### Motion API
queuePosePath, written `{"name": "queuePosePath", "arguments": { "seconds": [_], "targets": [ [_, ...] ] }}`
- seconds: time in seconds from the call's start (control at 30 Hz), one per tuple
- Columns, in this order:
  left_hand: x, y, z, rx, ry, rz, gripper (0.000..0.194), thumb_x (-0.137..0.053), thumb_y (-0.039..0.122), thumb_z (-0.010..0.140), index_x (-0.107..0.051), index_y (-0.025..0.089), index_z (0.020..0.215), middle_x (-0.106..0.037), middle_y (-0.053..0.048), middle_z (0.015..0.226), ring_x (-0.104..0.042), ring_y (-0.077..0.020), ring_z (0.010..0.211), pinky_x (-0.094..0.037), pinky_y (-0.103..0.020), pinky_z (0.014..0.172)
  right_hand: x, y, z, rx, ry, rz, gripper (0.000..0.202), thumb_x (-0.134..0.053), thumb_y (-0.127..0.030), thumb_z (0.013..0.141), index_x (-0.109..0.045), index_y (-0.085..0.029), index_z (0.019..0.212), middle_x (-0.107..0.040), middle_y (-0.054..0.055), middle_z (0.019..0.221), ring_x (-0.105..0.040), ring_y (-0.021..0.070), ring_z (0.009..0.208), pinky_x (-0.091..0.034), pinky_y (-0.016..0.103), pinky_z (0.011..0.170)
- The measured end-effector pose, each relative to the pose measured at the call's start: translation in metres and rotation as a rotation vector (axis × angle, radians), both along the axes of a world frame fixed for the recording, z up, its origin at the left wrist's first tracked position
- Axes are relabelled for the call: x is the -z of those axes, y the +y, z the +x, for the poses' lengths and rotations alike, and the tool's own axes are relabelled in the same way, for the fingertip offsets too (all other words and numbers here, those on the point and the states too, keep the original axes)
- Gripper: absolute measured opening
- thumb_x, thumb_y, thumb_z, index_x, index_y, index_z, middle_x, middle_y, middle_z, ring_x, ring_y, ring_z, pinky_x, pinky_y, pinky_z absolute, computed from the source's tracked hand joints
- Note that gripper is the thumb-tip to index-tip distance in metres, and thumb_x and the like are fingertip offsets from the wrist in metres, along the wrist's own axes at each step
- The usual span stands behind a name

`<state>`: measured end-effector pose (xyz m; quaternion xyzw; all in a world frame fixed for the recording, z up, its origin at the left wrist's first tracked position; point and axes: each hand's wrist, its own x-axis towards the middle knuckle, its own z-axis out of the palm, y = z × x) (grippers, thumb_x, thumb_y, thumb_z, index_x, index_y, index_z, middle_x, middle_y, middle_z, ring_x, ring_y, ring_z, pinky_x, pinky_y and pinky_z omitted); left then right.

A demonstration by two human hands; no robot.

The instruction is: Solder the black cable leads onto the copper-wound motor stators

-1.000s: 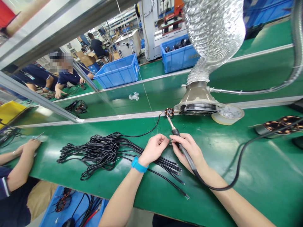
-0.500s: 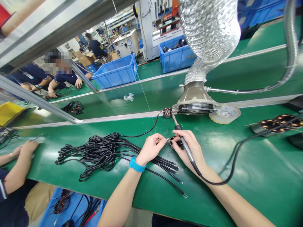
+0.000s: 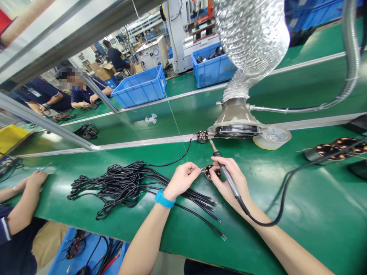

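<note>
Factory assembly line: green conveyor belts [image 3: 301,214], blue parts bins [image 3: 140,88], fume extraction duct [image 3: 252,38], seated co-workers [image 3: 51,99].

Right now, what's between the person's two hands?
In the head view, a small copper-wound motor stator sits between the left hand and right hand, on the green bench.

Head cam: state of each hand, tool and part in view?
Left hand: pinching a thin wire end beside the held motor coil.
Right hand: gripping the soldering iron and the held motor coil.
Far motor coil: lying on the bench, black lead attached.
Cable bundle: loose on the bench.
Blue crate: looks empty.
</note>
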<state>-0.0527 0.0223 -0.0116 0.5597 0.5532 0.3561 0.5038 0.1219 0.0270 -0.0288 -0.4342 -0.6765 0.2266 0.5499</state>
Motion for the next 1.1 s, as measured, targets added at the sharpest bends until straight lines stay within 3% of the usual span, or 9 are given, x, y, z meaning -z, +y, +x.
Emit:
{"name": "queuePosePath", "arguments": {
  "seconds": [0.17,0.27,0.37,0.47,0.63,1.1],
  "targets": [
    [-0.007,0.001,-0.001,0.007,-0.028,-0.083,0.028,-0.063,0.040,0.085,-0.058,0.013,0.081,-0.050,0.003,0.068,-0.040,-0.0080,0.060,-0.032,-0.022,0.058,-0.010,-0.009,0.009,0.104,0.084,0.061,0.012,-0.058,-0.023,0.095,-0.069,-0.021,0.101,-0.067,0.002,0.089,-0.064,0.0137,0.075,-0.052,0.025,0.070],
    [-0.009,0.001,-0.002,0.015,-0.039,-0.099,0.029,-0.063,0.041,0.084,-0.057,0.013,0.080,-0.047,0.004,0.067,-0.038,-0.0076,0.058,-0.032,-0.022,0.058,-0.009,-0.015,0.016,0.153,0.076,0.149,0.021,-0.053,-0.021,0.096,-0.070,-0.021,0.083,-0.068,0.001,0.077,-0.065,0.0143,0.069,-0.053,0.027,0.069],
    [-0.011,0.001,-0.002,0.020,-0.048,-0.106,0.029,-0.064,0.041,0.083,-0.056,0.014,0.079,-0.046,0.004,0.066,-0.037,-0.0075,0.058,-0.031,-0.023,0.057,-0.006,-0.019,0.021,0.075,0.064,0.260,0.032,-0.045,-0.014,0.096,-0.067,-0.020,0.074,-0.064,-0.001,0.066,-0.062,0.0134,0.060,-0.052,0.029,0.064],
    [-0.011,0.002,-0.003,0.022,-0.049,-0.112,0.030,-0.064,0.042,0.083,-0.056,0.014,0.079,-0.046,0.005,0.066,-0.036,-0.0073,0.057,-0.030,-0.023,0.057,-0.006,-0.020,0.020,-0.010,0.050,0.354,0.029,-0.043,-0.008,0.093,-0.065,-0.019,0.075,-0.063,-0.002,0.065,-0.059,0.0123,0.056,-0.050,0.029,0.063],
    [-0.008,0.002,-0.004,0.022,-0.053,-0.102,0.031,-0.064,0.044,0.082,-0.056,0.014,0.079,-0.045,0.005,0.066,-0.035,-0.0073,0.057,-0.029,-0.023,0.057,-0.010,-0.019,0.015,-0.077,0.029,0.375,0.026,-0.045,-0.005,0.090,-0.064,-0.018,0.078,-0.065,-0.002,0.069,-0.059,0.0113,0.057,-0.049,0.028,0.064],
    [-0.009,0.001,-0.003,0.009,-0.046,-0.102,0.028,-0.063,0.040,0.084,-0.056,0.014,0.079,-0.045,0.005,0.066,-0.035,-0.0073,0.058,-0.029,-0.023,0.057,-0.012,-0.019,0.014,-0.035,0.006,0.371,0.026,-0.045,-0.007,0.090,-0.064,-0.019,0.076,-0.066,-0.002,0.068,-0.061,0.0119,0.055,-0.052,0.028,0.062]
  ]
}}
